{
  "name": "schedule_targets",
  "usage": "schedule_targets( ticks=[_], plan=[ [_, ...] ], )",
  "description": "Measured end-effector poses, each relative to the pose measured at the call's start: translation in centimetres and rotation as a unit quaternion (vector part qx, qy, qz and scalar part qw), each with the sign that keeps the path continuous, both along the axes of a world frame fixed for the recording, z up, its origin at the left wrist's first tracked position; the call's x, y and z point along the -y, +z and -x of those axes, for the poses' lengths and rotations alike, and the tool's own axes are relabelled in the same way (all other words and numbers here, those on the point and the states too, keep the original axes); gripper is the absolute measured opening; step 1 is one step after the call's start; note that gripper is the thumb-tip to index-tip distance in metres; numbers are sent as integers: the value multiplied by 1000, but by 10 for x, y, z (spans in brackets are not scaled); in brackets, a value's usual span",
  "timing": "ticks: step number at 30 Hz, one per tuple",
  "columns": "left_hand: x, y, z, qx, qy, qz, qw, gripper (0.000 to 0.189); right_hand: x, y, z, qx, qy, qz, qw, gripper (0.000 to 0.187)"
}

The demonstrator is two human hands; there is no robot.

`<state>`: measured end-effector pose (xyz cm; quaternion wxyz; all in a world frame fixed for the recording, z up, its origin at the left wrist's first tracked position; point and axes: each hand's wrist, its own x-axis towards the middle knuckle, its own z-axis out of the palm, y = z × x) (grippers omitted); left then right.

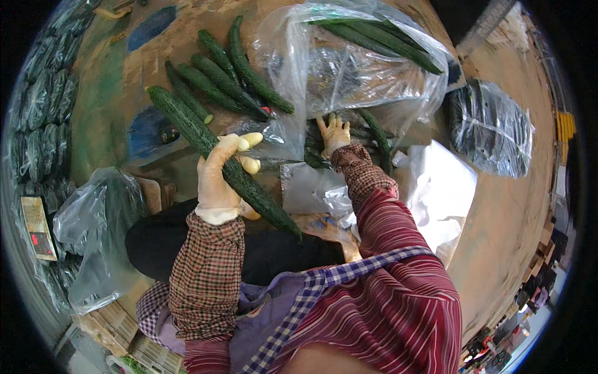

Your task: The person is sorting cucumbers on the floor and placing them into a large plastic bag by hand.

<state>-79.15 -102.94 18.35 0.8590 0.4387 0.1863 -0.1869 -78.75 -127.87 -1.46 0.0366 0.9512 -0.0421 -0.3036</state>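
My left hand [219, 177], in a pale rubber glove, grips a long green cucumber [261, 201] that slants down to the right. My right hand [335, 133], gloved too, reaches forward with its fingers spread over dark cucumbers lying beside a clear plastic bag; whether it grips one cannot be told. One curved cucumber [377, 131] lies just right of that hand. Beyond my left hand several loose cucumbers [219, 77] lie side by side. The large clear plastic bag [355, 89] spreads ahead of my right hand, with several cucumbers [373, 39] at its far end.
A bagged bundle of cucumbers [490, 128] lies at the right, near white sheets [437, 196]. Stacked bagged cucumbers [44, 112] line the left edge. A clear plastic bag [105, 233] hangs at lower left, above plastic crates [110, 327]. Clear film [310, 187] lies before me.
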Motion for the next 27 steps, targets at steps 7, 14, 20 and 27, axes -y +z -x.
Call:
schedule_targets(
  ticks=[7,14,20,27],
  plan=[
    [-1,10,-12,-26,33,50,998,9,27,-9,34,87,-36,-40,995,61],
    [14,13,-18,86,-114,71,987,35,75,190,54,302,-200,-728,582,77],
    [5,21,-8,135,-197,126,963,53,18,271,-4,117,-93,-961,234,92],
    [-24,55,9,119,-241,305,914,73,-76,287,-53,-50,-57,-975,211,83]
  ],
)
